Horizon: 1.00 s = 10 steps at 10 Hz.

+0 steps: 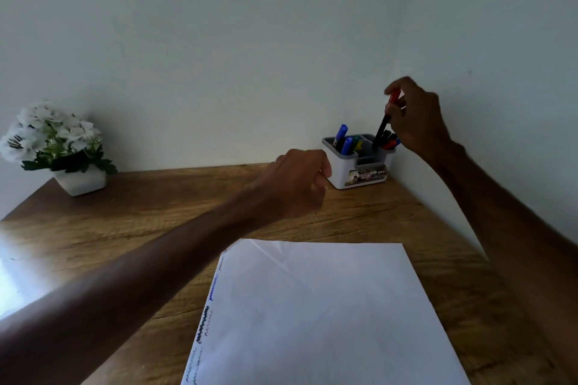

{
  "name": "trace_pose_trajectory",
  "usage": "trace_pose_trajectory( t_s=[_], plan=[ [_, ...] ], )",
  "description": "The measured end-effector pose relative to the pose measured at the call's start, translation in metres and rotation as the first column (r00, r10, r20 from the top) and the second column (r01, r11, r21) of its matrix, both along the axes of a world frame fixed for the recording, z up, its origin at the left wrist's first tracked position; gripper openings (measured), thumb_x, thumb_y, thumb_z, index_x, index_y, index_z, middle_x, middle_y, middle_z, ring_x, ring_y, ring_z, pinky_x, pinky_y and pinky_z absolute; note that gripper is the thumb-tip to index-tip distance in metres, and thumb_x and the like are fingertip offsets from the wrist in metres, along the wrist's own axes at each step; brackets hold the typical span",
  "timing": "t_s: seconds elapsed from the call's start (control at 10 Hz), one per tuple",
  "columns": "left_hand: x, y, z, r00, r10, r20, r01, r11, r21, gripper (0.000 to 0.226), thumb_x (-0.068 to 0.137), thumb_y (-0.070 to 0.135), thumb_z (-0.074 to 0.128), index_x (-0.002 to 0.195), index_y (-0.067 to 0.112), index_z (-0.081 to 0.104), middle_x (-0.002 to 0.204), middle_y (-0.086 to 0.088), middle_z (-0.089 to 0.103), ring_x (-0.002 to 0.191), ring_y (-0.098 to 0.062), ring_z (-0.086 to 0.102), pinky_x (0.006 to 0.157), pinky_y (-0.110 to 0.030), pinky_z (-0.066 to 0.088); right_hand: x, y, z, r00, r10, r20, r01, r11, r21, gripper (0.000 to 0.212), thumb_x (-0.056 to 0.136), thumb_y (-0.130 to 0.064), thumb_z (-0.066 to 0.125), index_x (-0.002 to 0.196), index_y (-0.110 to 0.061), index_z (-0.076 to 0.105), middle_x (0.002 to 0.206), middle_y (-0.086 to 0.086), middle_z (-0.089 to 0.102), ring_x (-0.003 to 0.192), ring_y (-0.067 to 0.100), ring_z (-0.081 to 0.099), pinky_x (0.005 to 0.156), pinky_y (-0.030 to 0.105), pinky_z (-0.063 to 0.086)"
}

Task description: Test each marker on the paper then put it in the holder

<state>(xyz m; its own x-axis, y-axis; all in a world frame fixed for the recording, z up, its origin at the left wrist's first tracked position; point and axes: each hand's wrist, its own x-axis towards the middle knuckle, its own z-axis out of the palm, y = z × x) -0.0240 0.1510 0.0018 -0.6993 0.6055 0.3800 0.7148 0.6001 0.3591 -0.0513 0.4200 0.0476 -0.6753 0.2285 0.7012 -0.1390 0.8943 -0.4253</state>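
Desk with test sheet, holder and two hands; one marker at the holder.

Paper (312, 316): white, flat on the wooden table (156, 206), well in front of the holder (359, 173); wavy ink test lines (205, 322) run down its left edge. Left hand (297, 181): just left of the holder's front, fingers curled into a fist, nothing seen in it. Holder: white and grey, with compartments; two blue markers (341, 136) stand in its left one, several more in its right. Right hand (413, 116): above the holder's right side, fingers pinched on a black marker with a red end (384, 123), tilted, its lower tip down in the right compartment. Pot of white flowers (62, 147): far left of the holder. Wall (250, 40): pale, behind the holder.
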Motion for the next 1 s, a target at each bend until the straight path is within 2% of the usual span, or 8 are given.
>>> trace_pose_trajectory(
  t_s=[0.2,0.4,0.5,0.6,0.7,0.8,0.9,1.0],
  plan=[
    [-0.001,-0.006,-0.006,1.0,-0.025,-0.01,0.024,0.999,-0.03,0.026,0.086,0.015,0.067,0.109,0.025,0.064,0.097,0.015,0.067,0.078,0.0,0.056,0.064,-0.021,0.046,-0.005,0.009,-0.005,0.999,0.016,-0.036,-0.015,0.999,0.03,0.017,0.1,-0.003,0.056,0.11,-0.009,0.069,0.092,0.014,0.074,0.081,0.023,0.074,0.082,0.045,0.063],
    [-0.003,-0.009,-0.008,0.999,-0.035,-0.028,0.034,0.999,-0.027,0.023,0.086,0.015,0.068,0.108,0.024,0.066,0.095,0.015,0.067,0.073,0.003,0.053,0.059,-0.015,0.04,-0.002,0.007,0.012,0.961,0.031,-0.274,-0.011,0.997,0.076,0.022,0.103,-0.006,0.054,0.121,-0.006,0.066,0.101,0.014,0.075,0.088,0.018,0.074,0.084,0.031,0.061],
    [-0.003,-0.008,-0.01,0.999,-0.035,-0.027,0.034,0.998,-0.045,0.022,0.087,0.016,0.067,0.108,0.024,0.066,0.097,0.013,0.067,0.073,0.001,0.054,0.059,-0.017,0.043,-0.012,0.011,0.012,0.968,-0.007,-0.25,0.04,0.991,0.125,0.021,0.103,-0.008,0.055,0.119,-0.007,0.068,0.105,0.015,0.076,0.091,0.021,0.074,0.084,0.031,0.06],
    [-0.003,-0.008,-0.013,0.999,-0.038,-0.025,0.037,0.998,-0.042,0.022,0.087,0.016,0.068,0.107,0.024,0.066,0.095,0.017,0.064,0.075,0.002,0.055,0.061,-0.015,0.044,-0.02,0.014,-0.002,0.998,-0.061,-0.033,0.065,0.988,0.14,0.021,0.102,-0.011,0.057,0.113,-0.007,0.074,0.11,0.016,0.076,0.097,0.027,0.074,0.091,0.035,0.058],
    [-0.002,-0.009,-0.013,0.999,-0.047,-0.025,0.047,0.998,-0.037,0.022,0.087,0.015,0.068,0.106,0.027,0.066,0.091,0.021,0.061,0.073,0.006,0.054,0.059,-0.013,0.039,-0.025,0.022,-0.019,0.98,-0.106,0.17,0.083,0.987,0.137,0.022,0.101,-0.01,0.059,0.113,-0.003,0.075,0.118,0.018,0.074,0.107,0.031,0.071,0.097,0.036,0.053],
    [-0.001,-0.012,-0.011,0.999,-0.045,-0.016,0.045,0.998,-0.034,0.021,0.087,0.014,0.068,0.104,0.027,0.066,0.091,0.021,0.061,0.072,0.005,0.053,0.059,-0.014,0.038,-0.022,0.022,-0.024,0.959,-0.103,0.265,0.073,0.99,0.12,0.025,0.103,-0.006,0.054,0.118,0.002,0.072,0.125,0.021,0.071,0.116,0.033,0.067,0.102,0.035,0.049],
    [0.002,-0.018,-0.009,0.999,-0.03,-0.03,0.03,0.999,-0.017,0.022,0.085,0.014,0.069,0.102,0.026,0.067,0.092,0.018,0.065,0.074,0.003,0.056,0.062,-0.019,0.046,-0.016,0.024,-0.022,0.965,-0.099,0.242,0.066,0.988,0.14,0.03,0.104,-0.005,0.051,0.127,0.004,0.067,0.132,0.023,0.066,0.125,0.035,0.062,0.108,0.034,0.043],
    [0.01,-0.025,-0.006,0.999,-0.011,-0.034,0.011,1.0,-0.005,0.023,0.083,0.014,0.068,0.1,0.028,0.067,0.091,0.017,0.067,0.074,0.003,0.057,0.062,-0.019,0.047,-0.005,0.019,-0.017,0.989,-0.104,0.108,0.093,0.991,0.098,0.028,0.102,-0.004,0.052,0.123,0.005,0.069,0.126,0.022,0.07,0.12,0.033,0.065,0.105,0.034,0.046]
  ],
)
